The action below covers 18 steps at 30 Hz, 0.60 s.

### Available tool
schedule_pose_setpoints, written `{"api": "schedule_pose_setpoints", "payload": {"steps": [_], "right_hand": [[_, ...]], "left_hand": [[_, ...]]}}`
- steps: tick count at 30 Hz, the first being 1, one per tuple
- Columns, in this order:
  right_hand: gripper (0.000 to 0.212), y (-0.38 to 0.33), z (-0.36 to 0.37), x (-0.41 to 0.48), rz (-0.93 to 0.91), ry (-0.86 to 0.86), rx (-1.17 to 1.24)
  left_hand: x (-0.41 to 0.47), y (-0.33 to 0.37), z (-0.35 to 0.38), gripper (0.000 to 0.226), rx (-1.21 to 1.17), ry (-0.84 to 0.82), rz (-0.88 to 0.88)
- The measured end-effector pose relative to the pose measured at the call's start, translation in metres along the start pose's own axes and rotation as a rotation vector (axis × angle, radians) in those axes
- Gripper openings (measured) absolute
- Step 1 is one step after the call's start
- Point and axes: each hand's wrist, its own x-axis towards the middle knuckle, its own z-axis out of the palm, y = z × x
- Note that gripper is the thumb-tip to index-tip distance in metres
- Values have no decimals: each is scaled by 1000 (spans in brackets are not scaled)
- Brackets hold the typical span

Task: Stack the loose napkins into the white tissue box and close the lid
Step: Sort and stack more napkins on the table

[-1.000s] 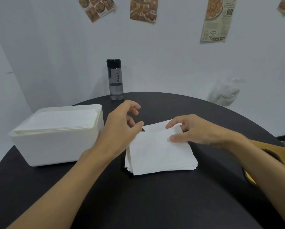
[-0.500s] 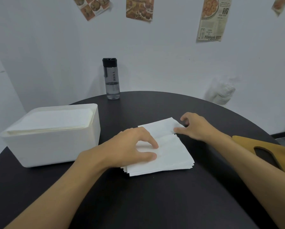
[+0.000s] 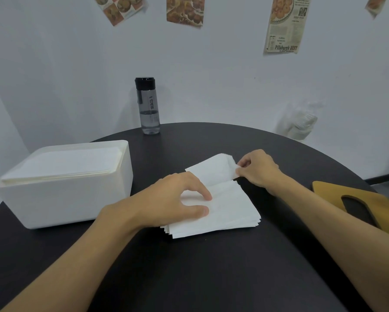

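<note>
A stack of loose white napkins (image 3: 232,212) lies in the middle of the round black table (image 3: 211,278). My left hand (image 3: 173,199) presses down on the stack's left part with fingertips and thumb. My right hand (image 3: 259,170) pinches the far right corner of the top napkin (image 3: 213,170), whose far part is lifted and curled. At the left stands the white tissue box (image 3: 76,199), lidless, with napkins piled to its rim. The wooden lid (image 3: 364,203) with its slot lies at the table's right edge, partly behind my right forearm.
A dark water bottle (image 3: 148,106) stands at the far edge of the table against the white wall. A crumpled clear plastic bag (image 3: 299,122) sits behind the table at the right. Paper posters hang on the wall.
My left hand came down from above onto the stack and now presses it. My right hand shifted to the far right corner and lifted the top napkin's edge.
</note>
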Motion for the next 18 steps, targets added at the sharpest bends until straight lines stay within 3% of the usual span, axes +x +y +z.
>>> {"api": "schedule_pose_setpoints", "payload": {"steps": [4, 6, 10, 14, 18], "right_hand": [[13, -5, -15, -4, 49, 162, 300], [14, -9, -27, -8, 56, 163, 439], [13, -21, -45, -27, -6, 95, 566], [10, -37, -49, -44, -76, -24, 642], [12, -43, -50, -53, -129, -131, 655]], "left_hand": [[-1, 1, 0, 20, -6, 30, -16], [0, 1, 1, 19, -56, 156, -43], [5, 10, -7, 57, -309, 505, -215], [7, 14, -11, 85, -582, 567, -375], [5, 13, -12, 67, -787, 695, -370]]}}
